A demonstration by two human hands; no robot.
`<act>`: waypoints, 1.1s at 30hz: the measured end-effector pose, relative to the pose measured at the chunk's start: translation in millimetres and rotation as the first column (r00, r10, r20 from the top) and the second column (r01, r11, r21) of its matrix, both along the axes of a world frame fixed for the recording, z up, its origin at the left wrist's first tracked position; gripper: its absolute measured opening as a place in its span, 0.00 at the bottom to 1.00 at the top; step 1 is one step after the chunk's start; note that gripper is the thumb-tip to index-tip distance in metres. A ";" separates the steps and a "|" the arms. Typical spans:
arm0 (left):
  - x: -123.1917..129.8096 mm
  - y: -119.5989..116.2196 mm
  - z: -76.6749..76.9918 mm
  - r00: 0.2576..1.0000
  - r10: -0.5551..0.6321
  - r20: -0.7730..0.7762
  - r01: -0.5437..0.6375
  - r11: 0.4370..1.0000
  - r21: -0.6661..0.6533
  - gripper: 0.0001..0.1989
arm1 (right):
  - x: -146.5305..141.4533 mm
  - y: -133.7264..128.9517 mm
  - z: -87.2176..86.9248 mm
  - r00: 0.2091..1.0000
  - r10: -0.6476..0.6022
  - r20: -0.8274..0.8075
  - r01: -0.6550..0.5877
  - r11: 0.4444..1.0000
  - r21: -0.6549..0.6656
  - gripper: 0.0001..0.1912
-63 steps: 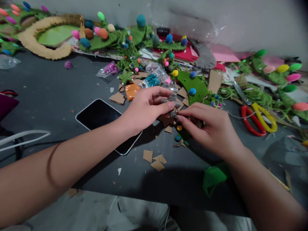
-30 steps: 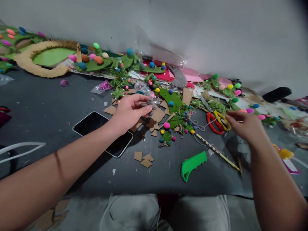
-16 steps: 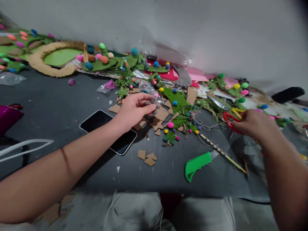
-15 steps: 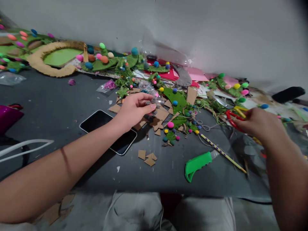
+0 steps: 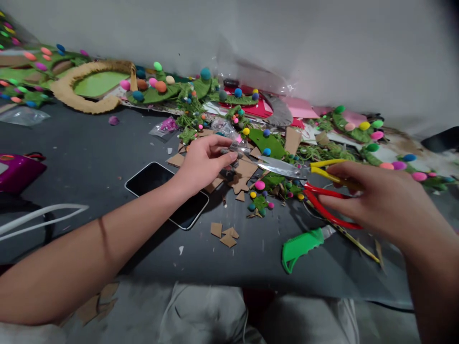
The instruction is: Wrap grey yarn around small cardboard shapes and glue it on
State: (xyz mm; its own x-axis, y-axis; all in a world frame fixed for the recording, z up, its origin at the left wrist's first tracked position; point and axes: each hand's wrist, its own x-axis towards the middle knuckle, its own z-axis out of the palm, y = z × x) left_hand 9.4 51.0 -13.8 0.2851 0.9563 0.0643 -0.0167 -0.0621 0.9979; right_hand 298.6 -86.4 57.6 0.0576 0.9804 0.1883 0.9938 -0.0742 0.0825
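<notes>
My left hand point(image 5: 210, 160) pinches a small grey yarn-wrapped piece point(image 5: 233, 155) between thumb and fingers; its full shape is hidden. In my right hand point(image 5: 387, 200) is a pair of scissors point(image 5: 303, 172) with one yellow and one red handle. The handles are spread, and the blades point left toward the grey piece. Below my left hand lie brown cardboard scraps and a cardboard star point(image 5: 241, 182). A phone point(image 5: 186, 210) with a dark screen rests partly under my left forearm. Near the scissors' handles is a green utility knife point(image 5: 303, 246).
Green leaf shapes with coloured pompoms point(image 5: 204, 86) line the wall, beside a tan padded ring point(image 5: 59, 91) and a grey curved piece point(image 5: 279, 110). Cardboard bits point(image 5: 228, 239) lie in front. A yellow pencil point(image 5: 362, 246) is at right, a purple object point(image 5: 21, 172) at left.
My right hand has brought the scissors leftward, with handles spread and blades now close to the grey piece. My left hand keeps its pinch. The view has shifted slightly.
</notes>
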 end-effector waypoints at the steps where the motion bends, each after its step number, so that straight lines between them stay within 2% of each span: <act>1: 0.1 -0.3 -0.2 1.000 -0.006 -0.002 0.006 1.000 0.009 0.13 | -5.6 0.9 -0.1 0.999 0.029 0.014 -0.029 0.999 0.014 0.22; 4: 0.5 -1.2 0.0 1.000 -0.016 0.007 0.016 1.000 0.018 0.13 | -15.7 4.2 -0.5 0.992 0.104 0.076 -0.108 0.993 0.042 0.21; 7: 0.7 -1.6 1.1 1.000 -0.021 0.016 0.021 1.000 0.005 0.12 | -19.5 7.9 -2.1 0.986 0.119 0.113 -0.124 0.991 0.045 0.21; 11: 0.5 -1.7 3.3 1.000 -0.030 0.004 0.030 1.000 -0.005 0.12 | -24.4 11.2 -3.9 0.983 0.075 0.168 -0.079 0.997 0.020 0.17; 14: -0.4 -1.1 4.2 1.000 -0.024 0.020 0.024 1.000 0.018 0.13 | -28.2 11.1 -3.5 0.973 0.050 0.223 -0.037 0.997 -0.061 0.20; 17: -1.8 1.0 2.5 0.997 -0.021 0.081 0.020 1.000 0.017 0.12 | -24.9 8.9 -4.3 0.979 -0.046 0.199 0.066 0.993 -0.098 0.17; 19: -2.3 2.8 0.0 0.989 -0.024 0.145 0.030 0.999 -0.037 0.12 | -14.0 7.2 -8.2 0.978 -0.162 0.131 0.171 0.983 -0.061 0.18; 21: -2.3 3.9 -2.1 0.978 -0.029 0.208 0.055 0.991 -0.119 0.13 | 5.4 6.6 -16.1 0.963 -0.269 0.014 0.269 0.963 0.003 0.24; 24: -1.6 2.8 -2.6 0.959 -0.060 0.275 0.122 0.969 -0.214 0.13 | 46.6 9.2 -34.5 0.925 -0.333 -0.183 0.353 0.931 0.091 0.28; 27: -1.1 -1.2 -0.1 0.941 -0.103 0.323 0.189 0.951 -0.246 0.13 | 83.9 13.9 -51.3 0.883 -0.412 -0.225 0.437 0.896 0.074 0.32; 29: -0.6 -4.5 2.2 0.943 -0.106 0.314 0.196 0.943 -0.270 0.13 | 92.9 15.2 -54.4 0.887 -0.408 -0.217 0.420 0.908 0.011 0.29; 31: 0.5 -7.5 4.6 0.955 -0.095 0.280 0.182 0.935 -0.305 0.12 | 82.7 14.9 -49.2 0.923 -0.333 -0.192 0.336 0.942 -0.017 0.22; 32: 1.2 -8.9 5.7 0.960 -0.090 0.266 0.176 0.930 -0.322 0.11 | 70.3 14.8 -44.3 0.944 -0.284 -0.170 0.291 0.957 0.016 0.20; 33: 2.1 -10.1 6.8 0.962 -0.086 0.259 0.175 0.923 -0.342 0.11 | 53.9 15.2 -38.8 0.972 -0.182 -0.150 0.202 0.971 0.128 0.19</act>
State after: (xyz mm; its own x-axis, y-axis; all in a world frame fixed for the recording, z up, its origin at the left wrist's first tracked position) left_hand 11.5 40.9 -7.0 0.4280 0.8824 -0.1956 -0.2364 0.3181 0.9181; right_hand 352.5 -71.2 18.9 0.2769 0.9124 0.3016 0.9609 -0.2659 -0.0778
